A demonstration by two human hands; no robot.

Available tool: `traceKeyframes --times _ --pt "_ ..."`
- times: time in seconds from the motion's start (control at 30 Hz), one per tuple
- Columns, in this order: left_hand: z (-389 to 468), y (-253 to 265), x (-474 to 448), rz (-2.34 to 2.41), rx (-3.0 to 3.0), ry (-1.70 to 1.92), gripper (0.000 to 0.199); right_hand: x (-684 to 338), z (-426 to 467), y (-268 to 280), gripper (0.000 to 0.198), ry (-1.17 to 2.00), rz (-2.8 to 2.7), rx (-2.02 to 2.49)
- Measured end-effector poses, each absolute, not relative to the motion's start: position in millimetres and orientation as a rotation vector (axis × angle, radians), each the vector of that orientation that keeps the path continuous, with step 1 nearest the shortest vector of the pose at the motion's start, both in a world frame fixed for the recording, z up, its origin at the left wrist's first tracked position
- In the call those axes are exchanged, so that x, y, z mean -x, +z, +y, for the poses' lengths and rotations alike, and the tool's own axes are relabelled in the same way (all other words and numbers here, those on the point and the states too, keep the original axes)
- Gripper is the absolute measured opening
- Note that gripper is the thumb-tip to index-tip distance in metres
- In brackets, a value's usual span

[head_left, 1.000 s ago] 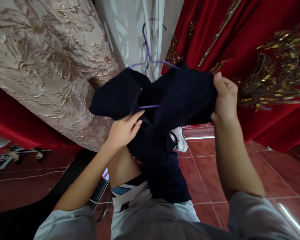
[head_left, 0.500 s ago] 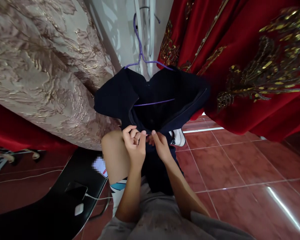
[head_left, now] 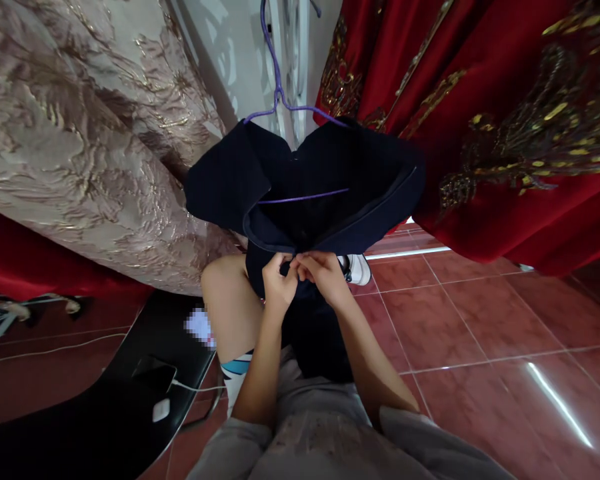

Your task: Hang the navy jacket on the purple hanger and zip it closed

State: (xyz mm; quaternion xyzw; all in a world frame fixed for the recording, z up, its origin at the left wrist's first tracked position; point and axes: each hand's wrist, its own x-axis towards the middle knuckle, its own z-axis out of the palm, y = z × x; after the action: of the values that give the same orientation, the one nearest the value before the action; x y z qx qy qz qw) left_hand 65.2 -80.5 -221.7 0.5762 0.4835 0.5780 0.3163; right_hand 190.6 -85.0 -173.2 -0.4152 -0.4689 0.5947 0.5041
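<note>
A dark navy garment with a front opening hangs on a purple wire hanger. The hanger's lower bar shows through the gaping neck. At the bottom of that opening, my left hand pinches the garment's front edge. Right beside it, my right hand has its fingers closed on the same edge, fingertips touching or nearly touching the left ones. Whatever small fastening lies between the fingertips is too hidden to make out. Below the hands, the garment's dark lower part hangs down toward my lap.
Gold-patterned pale fabric hangs at left, a red embroidered dress at right. A black bench holds a phone with a cable and a small white case. Red tiles cover the floor.
My hands have come closer together and pinch the front edge more tightly. The garment's opening is drawn together at the bottom. The view has shifted slightly.
</note>
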Motion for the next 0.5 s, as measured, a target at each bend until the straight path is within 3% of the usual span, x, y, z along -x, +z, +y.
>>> traceKeyframes --times 0.13,0.3,0.4,0.5 --pt "-61.4 -234.1 -83.9 1.322 -1.483 1.569 0.014 -192.7 -50.3 -103.0 0.03 1.239 -1.146 0.889" --pt "-52.8 -234.1 -91.3 1.305 -1.548 1.467 0.017 -184.9 -23.3 -42.8 0.047 1.042 -1.169 0.789" --pt "-56.1 -191.9 -79.5 1.189 -1.622 1.466 0.012 -184.2 -24.9 -47.1 0.044 1.036 -1.212 0.771" --pt "-49.7 -126.6 -64.2 1.1 -1.749 1.809 0.027 -187.7 -30.1 -51.9 0.039 1.052 -1.25 0.758"
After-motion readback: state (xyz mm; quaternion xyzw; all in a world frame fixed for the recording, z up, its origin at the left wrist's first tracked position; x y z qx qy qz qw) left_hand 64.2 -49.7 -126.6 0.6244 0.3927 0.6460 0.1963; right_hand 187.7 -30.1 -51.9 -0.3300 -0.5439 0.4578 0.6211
